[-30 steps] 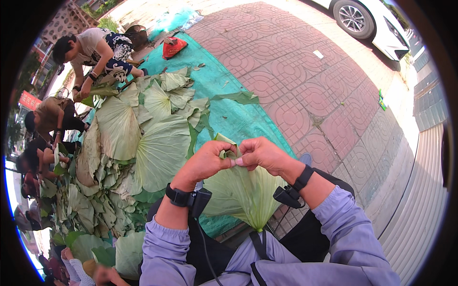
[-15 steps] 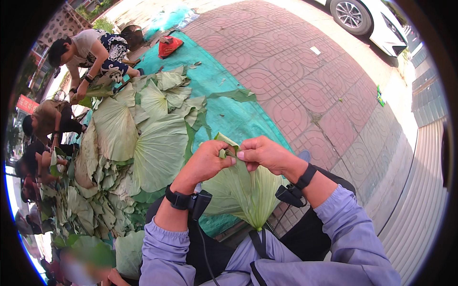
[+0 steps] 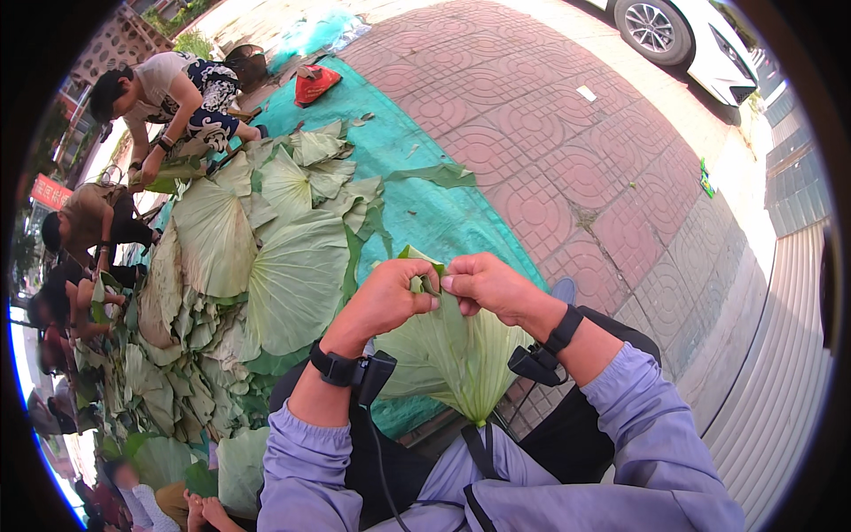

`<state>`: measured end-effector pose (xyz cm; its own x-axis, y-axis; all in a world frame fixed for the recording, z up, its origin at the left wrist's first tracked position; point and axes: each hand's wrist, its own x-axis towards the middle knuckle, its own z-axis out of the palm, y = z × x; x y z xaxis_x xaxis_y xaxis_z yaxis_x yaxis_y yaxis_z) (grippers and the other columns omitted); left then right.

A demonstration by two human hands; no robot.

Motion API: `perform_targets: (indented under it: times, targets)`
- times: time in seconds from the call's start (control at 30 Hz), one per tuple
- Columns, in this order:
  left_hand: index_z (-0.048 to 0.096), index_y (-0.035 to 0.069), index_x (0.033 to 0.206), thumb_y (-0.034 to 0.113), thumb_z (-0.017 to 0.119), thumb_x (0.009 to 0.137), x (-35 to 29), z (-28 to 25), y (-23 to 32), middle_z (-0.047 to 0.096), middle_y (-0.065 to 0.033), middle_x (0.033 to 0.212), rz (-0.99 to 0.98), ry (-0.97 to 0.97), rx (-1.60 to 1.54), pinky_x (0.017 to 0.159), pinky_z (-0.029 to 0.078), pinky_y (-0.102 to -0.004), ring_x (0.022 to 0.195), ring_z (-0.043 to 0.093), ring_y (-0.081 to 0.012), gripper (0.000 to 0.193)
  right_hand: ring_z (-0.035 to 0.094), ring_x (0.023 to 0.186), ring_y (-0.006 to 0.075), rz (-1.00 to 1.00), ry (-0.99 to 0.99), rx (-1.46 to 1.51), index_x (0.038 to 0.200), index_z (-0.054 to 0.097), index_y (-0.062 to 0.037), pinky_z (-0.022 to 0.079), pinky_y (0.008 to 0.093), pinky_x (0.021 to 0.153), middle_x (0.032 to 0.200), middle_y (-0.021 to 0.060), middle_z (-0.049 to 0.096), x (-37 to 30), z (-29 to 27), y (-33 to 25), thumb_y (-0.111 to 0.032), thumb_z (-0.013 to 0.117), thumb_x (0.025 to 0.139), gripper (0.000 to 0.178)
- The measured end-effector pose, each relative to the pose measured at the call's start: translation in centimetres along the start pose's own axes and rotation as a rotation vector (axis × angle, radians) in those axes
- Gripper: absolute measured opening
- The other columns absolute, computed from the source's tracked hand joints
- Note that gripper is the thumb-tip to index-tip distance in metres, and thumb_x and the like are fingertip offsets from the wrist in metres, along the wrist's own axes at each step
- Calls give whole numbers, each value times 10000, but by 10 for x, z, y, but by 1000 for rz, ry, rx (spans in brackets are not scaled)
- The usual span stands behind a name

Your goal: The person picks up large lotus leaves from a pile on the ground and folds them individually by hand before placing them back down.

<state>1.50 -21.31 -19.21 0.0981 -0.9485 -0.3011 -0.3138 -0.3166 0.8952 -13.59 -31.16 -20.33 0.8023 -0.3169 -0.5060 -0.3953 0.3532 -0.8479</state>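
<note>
Lotus leaf [image 3: 452, 368], spreading below the fingers [image 3: 463, 284]; left hand [image 3: 383, 297] is curling around its rolled edge, right hand [image 3: 496, 288] is pinching tightly alongside. Uneven pulling would be risking a tear.

Pale green leaf [image 3: 456, 368], rim curled

One teal tarp [image 3: 434, 208] bears one red bag [image 3: 317, 84] and many leaves [image 3: 213, 239], too overlapped to count. Right of the tarp are one car [image 3: 725, 66], one white scrap [image 3: 586, 93] and one green scrap [image 3: 706, 178]; along its left, at least three people [image 3: 173, 80]. By its near edge: one left hand [image 3: 394, 294], one right hand [image 3: 493, 288], two black wristbands [image 3: 333, 364], one leaf [image 3: 454, 359] between them.
</note>
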Motion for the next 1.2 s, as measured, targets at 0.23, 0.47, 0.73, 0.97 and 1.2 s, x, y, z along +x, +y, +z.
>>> perform_targets:
  times: [0.23, 0.47, 0.73, 0.97, 1.2]
  targets:
    - [538, 6, 738, 25, 665, 639, -3, 2, 3, 527, 2, 690, -50, 6, -17, 592, 387, -236, 667, 464, -90, 162, 475, 512, 48, -24, 8, -28, 708, 528, -53, 398, 197, 467, 604, -38, 483, 1, 0, 0, -148, 515, 842, 165]
    - [553, 11, 721, 32, 665, 651, -2, 2, -2, 505, 8, 640, -6, -31, 46, 562, 374, -237, 623, 440, -77, 133, 469, 527, 51, -65, 25, -52, 738, 543, -32, 391, 198, 474, 615, -26, 491, -1, 4, -1, -132, 508, 843, 148]
    - [543, 17, 708, 20, 639, 686, -1, -1, -4, 521, 5, 666, 3, -81, -15, 582, 388, -237, 649, 454, -85, 98, 477, 603, 71, -72, 34, -116, 803, 557, -17, 390, 220, 527, 672, -2, 517, -6, -4, 1, -153, 536, 826, 140]
    - [549, 6, 748, -3, 618, 693, -2, -1, -1, 534, -11, 692, 21, -87, -20, 641, 399, -247, 681, 470, -103, 88, 482, 633, 78, -52, -33, -194, 827, 562, -19, 392, 228, 537, 708, 2, 534, -13, -1, 0, -172, 603, 788, 163]
    - [548, 4, 754, -17, 612, 696, -4, 1, 0, 534, -15, 695, 44, -69, -16, 660, 402, -254, 687, 472, -116, 89, 485, 665, 82, 17, -62, -65, 865, 559, 1, 400, 231, 567, 732, 9, 535, -4, -2, 7, -146, 591, 782, 172]
